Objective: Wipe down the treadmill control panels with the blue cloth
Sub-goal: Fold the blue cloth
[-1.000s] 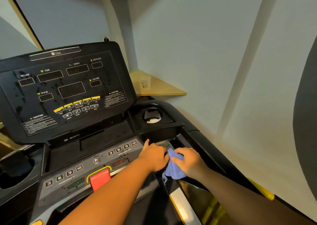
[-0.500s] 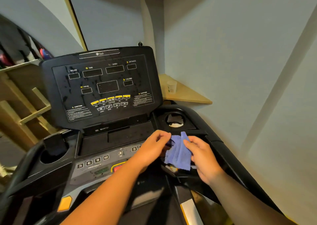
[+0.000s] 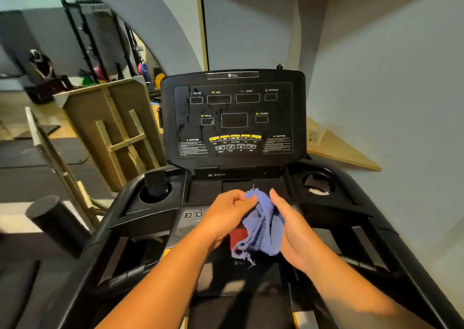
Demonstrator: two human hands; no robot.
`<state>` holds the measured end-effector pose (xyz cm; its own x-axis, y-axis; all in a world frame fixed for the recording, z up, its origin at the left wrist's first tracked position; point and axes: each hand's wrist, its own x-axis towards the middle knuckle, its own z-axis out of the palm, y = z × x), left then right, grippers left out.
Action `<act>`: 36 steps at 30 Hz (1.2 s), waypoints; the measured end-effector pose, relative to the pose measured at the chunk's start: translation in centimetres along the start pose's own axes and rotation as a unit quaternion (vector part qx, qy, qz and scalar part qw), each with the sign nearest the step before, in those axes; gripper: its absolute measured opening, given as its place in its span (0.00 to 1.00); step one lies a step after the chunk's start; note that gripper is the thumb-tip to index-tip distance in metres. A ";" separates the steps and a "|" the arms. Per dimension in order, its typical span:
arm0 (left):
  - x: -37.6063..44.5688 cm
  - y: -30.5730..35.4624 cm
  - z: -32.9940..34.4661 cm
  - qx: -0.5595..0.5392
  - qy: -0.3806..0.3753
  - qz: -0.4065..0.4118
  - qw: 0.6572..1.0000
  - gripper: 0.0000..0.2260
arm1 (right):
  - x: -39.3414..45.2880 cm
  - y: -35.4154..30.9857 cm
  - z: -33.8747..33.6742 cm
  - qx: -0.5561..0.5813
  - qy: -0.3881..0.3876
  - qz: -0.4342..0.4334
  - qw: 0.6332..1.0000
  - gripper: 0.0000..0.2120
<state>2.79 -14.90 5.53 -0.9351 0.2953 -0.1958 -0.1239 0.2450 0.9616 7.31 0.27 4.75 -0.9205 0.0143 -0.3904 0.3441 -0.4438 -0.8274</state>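
The blue cloth [image 3: 263, 224] hangs bunched between both hands, lifted above the lower button panel [image 3: 192, 215] of the treadmill. My left hand [image 3: 227, 214] pinches its top left edge with curled fingers. My right hand [image 3: 292, 225] holds its right side, fingers fairly straight along the fabric. The upright black display panel [image 3: 234, 117] stands behind, with droplets and streaks on its left part. A red stop button [image 3: 237, 238] shows partly behind the cloth.
Cup holders sit at the left [image 3: 155, 193] and right [image 3: 317, 184] of the console. A wooden corner shelf [image 3: 339, 150] with a cup is on the right wall. Wooden frames [image 3: 118, 132] and gym gear stand to the left.
Both hands have lifted the cloth off the right end of the lower panel and brought it to the console's middle. My view has swung left, centring the display.
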 end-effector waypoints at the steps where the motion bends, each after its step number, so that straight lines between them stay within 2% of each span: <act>1: -0.3 0.0 -0.5 0.005 0.003 0.007 1.000 0.15 | -0.2 0.4 0.4 -0.011 -0.023 -0.008 1.000 0.23; 4: -1.0 0.2 -2.1 0.014 0.011 0.021 1.000 0.12 | -0.3 1.4 0.8 -0.028 -0.058 -0.017 0.998 0.23; 8: -1.7 0.4 -4.1 -0.017 0.007 0.013 1.000 0.17 | -0.5 1.6 1.8 -0.033 -0.096 -0.042 0.994 0.19; 12: -2.1 0.4 -5.4 -0.084 0.025 -0.017 0.996 0.18 | -1.3 1.9 2.5 -0.123 -0.161 -0.079 0.976 0.19; 14: -2.2 0.3 -5.6 -0.094 0.035 -0.018 0.995 0.18 | -1.0 2.3 2.9 -0.172 -0.137 -0.075 0.973 0.22; 17: -2.5 0.1 -5.7 -0.102 0.030 -0.044 0.993 0.18 | -0.2 2.7 2.7 -0.137 -0.066 -0.045 0.987 0.19; 21: -3.0 -1.4 -6.0 -0.135 -0.064 -0.123 0.981 0.18 | 0.0 2.0 2.1 -0.059 -0.024 -0.011 0.998 0.13; 22: -3.1 -1.7 -5.9 -0.137 -0.078 -0.116 0.981 0.17 | -0.2 1.8 2.0 -0.058 -0.015 -0.010 0.998 0.13; 24: -3.3 -1.6 -5.8 -0.123 -0.058 -0.083 0.987 0.18 | -0.7 1.2 2.0 -0.050 -0.013 -0.001 0.999 0.13; 27: -4.1 0.9 -5.8 -0.125 -0.030 -0.011 0.992 0.16 | -2.5 -1.3 2.4 0.023 -0.075 0.005 0.997 0.16; 30: -5.3 5.9 -6.0 -0.175 -0.082 0.090 0.977 0.17 | -4.9 -5.4 2.2 0.136 -0.152 -0.079 0.976 0.23; 32: -5.8 9.7 -6.0 -0.184 -0.121 0.135 0.966 0.18 | -5.2 -7.2 2.2 0.194 -0.156 -0.106 0.963 0.33; 34: -5.1 12.3 -5.8 -0.127 -0.147 0.150 0.969 0.19 | -5.1 -7.4 3.4 0.192 -0.164 -0.101 0.962 0.39; 36: -4.0 13.3 -5.6 -0.006 -0.135 0.143 0.980 0.20 | -4.8 -6.0 3.9 0.227 -0.168 -0.075 0.956 0.40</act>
<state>2.98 -17.96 20.21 -0.8102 0.5848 0.0399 0.1257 0.1068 0.9863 8.96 -0.64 13.13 -0.9871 -0.1461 -0.0652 0.1569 -0.8043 -0.5732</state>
